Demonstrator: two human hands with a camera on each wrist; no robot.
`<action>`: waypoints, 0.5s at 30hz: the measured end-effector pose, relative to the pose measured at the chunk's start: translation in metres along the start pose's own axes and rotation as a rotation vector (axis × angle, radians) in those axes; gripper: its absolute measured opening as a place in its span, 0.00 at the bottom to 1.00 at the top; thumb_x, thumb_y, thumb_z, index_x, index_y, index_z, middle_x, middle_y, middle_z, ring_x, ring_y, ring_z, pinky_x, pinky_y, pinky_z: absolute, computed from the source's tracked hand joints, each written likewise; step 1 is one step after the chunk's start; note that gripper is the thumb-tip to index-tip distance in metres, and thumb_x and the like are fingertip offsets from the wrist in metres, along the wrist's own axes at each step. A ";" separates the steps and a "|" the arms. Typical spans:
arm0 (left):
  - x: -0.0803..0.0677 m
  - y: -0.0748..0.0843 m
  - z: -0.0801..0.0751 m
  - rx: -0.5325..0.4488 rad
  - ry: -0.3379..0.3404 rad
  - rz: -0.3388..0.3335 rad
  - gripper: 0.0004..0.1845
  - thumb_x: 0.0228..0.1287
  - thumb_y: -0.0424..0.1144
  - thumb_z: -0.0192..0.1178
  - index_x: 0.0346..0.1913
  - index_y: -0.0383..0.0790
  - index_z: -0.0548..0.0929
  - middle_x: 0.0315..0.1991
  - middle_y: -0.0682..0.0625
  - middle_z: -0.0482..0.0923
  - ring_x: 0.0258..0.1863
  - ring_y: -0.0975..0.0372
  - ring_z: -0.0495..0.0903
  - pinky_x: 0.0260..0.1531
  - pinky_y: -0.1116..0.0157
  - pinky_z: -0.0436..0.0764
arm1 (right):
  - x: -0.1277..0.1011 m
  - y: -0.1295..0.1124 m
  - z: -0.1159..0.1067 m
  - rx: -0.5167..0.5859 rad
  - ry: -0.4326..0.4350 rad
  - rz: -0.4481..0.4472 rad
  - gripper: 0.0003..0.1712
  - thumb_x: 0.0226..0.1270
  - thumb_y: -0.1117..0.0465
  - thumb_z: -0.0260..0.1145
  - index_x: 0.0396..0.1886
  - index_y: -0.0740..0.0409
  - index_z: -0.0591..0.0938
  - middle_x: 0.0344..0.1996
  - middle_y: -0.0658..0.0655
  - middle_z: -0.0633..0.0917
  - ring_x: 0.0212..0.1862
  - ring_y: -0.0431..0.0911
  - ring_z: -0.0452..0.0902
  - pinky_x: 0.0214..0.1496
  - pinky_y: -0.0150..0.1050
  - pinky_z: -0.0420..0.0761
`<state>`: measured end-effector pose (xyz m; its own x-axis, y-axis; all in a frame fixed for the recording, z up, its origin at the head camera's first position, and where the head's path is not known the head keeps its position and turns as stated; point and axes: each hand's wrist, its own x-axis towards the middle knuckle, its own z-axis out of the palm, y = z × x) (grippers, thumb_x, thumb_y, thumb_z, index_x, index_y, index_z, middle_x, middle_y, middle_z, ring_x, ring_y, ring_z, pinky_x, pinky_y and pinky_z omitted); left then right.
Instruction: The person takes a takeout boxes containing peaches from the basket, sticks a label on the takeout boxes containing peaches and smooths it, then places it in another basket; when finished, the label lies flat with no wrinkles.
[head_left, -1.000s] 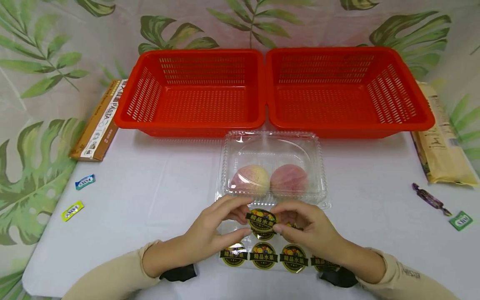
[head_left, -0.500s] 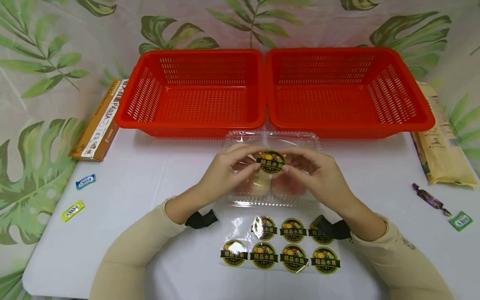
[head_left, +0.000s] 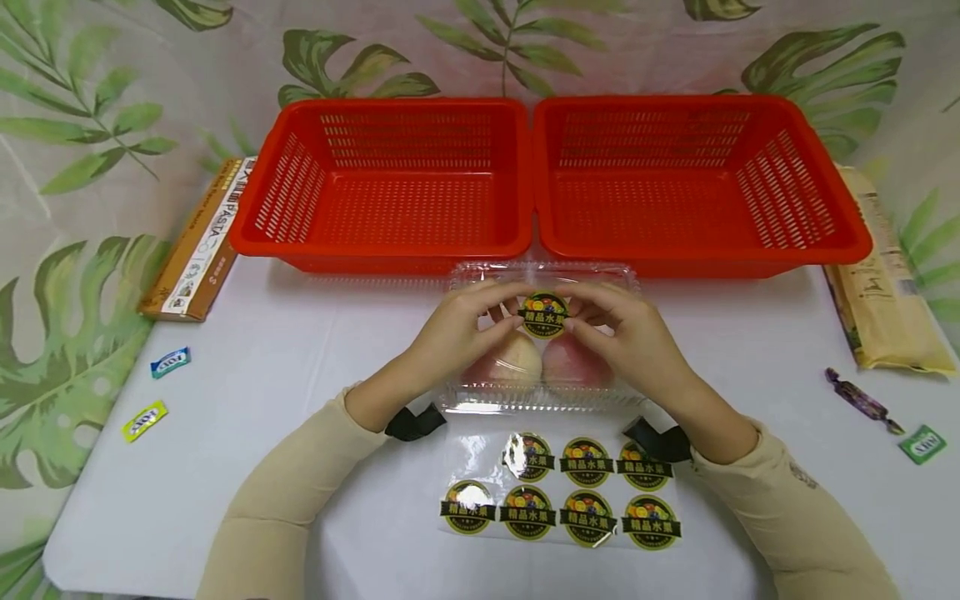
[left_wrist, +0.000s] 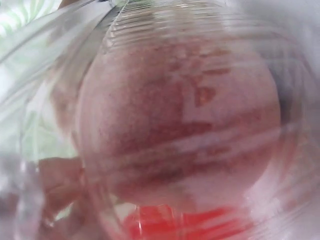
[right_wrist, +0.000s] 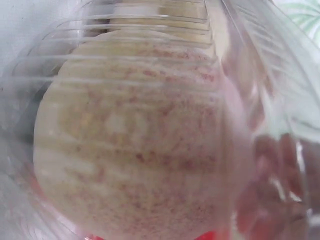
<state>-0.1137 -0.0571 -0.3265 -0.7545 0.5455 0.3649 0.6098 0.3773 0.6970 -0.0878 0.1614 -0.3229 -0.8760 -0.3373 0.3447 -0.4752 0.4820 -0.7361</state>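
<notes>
A: Start at the fingers. What have they got?

B: Both hands pinch one round sticker (head_left: pixel 544 315), the left hand (head_left: pixel 455 337) by its left edge and the right hand (head_left: pixel 628 343) by its right, thumb and forefinger closed on it. It sits over the far part of the clear box (head_left: pixel 628 398), above the two peaches (head_left: pixel 517 365).

A: Is it stuck down?

B: Hard to say from the head view; it looks at or just above the lid. The wrist views show only peach (left_wrist: pixel 180 120) through ribbed plastic, blurred.

A: What could go wrong?

B: I'd judge a crooked or creased label if one edge lands first, or glue catching a fingertip on release. Pressing hard could also dent the thin lid or slide the box toward the red baskets (head_left: pixel 390 179) just beyond.

A: And nearer?

B: The sheet (head_left: pixel 562 492) with seven stickers left lies near, between the sleeves. Candies (head_left: pixel 171 363) lie out left and right.
</notes>
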 end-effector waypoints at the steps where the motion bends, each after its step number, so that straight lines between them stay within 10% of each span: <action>1: 0.000 0.000 0.000 0.012 -0.002 0.000 0.18 0.57 0.31 0.61 0.52 0.38 0.78 0.35 0.51 0.78 0.31 0.66 0.73 0.31 0.63 0.76 | 0.000 0.000 0.000 -0.009 -0.002 -0.006 0.22 0.52 0.72 0.67 0.49 0.57 0.79 0.32 0.50 0.78 0.34 0.40 0.76 0.39 0.30 0.76; 15: 0.000 0.001 -0.001 0.199 -0.072 -0.038 0.18 0.58 0.36 0.60 0.54 0.44 0.77 0.33 0.57 0.76 0.34 0.66 0.71 0.51 0.55 0.63 | 0.003 0.000 0.002 -0.135 -0.024 -0.030 0.23 0.52 0.72 0.67 0.50 0.58 0.78 0.33 0.52 0.79 0.35 0.43 0.74 0.38 0.43 0.75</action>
<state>-0.1132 -0.0579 -0.3256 -0.7627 0.5778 0.2906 0.6228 0.5349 0.5709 -0.0903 0.1589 -0.3234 -0.8596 -0.3721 0.3501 -0.5096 0.5752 -0.6398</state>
